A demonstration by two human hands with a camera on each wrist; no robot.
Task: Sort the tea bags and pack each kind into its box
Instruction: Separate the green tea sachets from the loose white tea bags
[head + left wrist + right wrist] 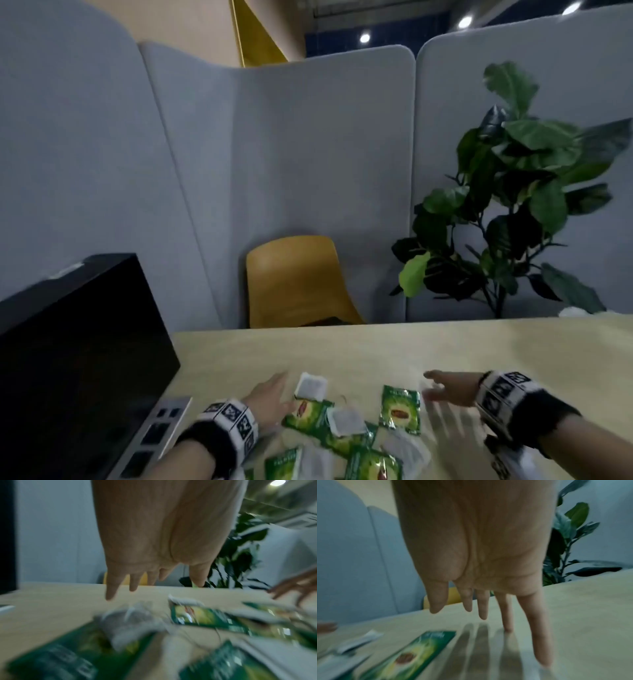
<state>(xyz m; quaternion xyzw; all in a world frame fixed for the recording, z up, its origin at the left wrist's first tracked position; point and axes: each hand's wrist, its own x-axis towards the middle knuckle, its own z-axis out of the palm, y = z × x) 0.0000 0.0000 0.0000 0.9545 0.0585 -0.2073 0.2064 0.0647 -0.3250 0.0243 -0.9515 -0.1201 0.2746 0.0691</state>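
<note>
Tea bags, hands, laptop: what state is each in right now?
Green sachets: sealed, loose on the table, mixed with the white ones.
White tea bags: unwrapped, scattered, unsorted.
Left hand: open, holding nothing.
Right hand: open, fingers spread, holding nothing.
Laptop: lid up, screen dark.

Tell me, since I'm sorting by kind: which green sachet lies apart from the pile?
The green sachet nearest the right hand: it lies flat and alone, while the other green ones overlap white tea bags.

The print on the green tea packets [400, 409] is too blurred to read.
</note>
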